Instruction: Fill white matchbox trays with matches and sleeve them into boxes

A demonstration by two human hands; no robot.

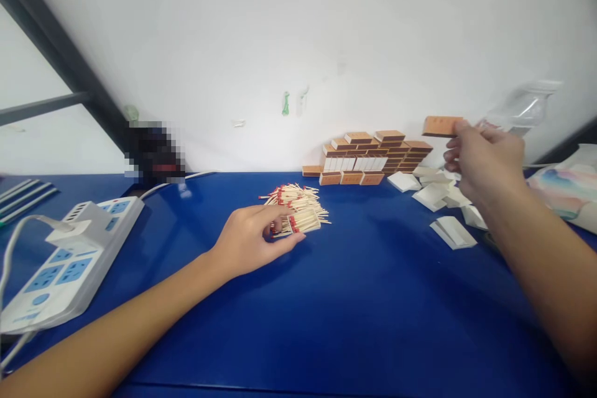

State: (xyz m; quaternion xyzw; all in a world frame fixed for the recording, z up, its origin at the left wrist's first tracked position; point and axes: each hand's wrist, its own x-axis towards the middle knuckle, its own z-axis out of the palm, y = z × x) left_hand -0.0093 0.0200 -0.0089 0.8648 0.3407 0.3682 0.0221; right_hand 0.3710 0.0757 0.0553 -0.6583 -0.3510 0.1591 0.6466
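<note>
My left hand [254,236] has its thumb and fingers closed about a small white matchbox tray [317,224], which has red-tipped matches lying in it. Right behind the tray spreads a loose heap of matches [296,194]. Raised at the right, my right hand [492,155] pinches an orange matchbox cover [438,126] by its end. Whether anything sits inside the cover I cannot tell. Below that hand lie several pale, flat-looking empty trays [452,232]. Stacked matchboxes [396,152] stand against the wall, left of the cover.
A white power strip [69,267] with a plugged-in adapter and cables lies at the left on the blue table [326,323]. Dark striped rods [28,199] rest beyond it. A clear plastic bottle [529,106] and a colourful packet [566,183] are at the right.
</note>
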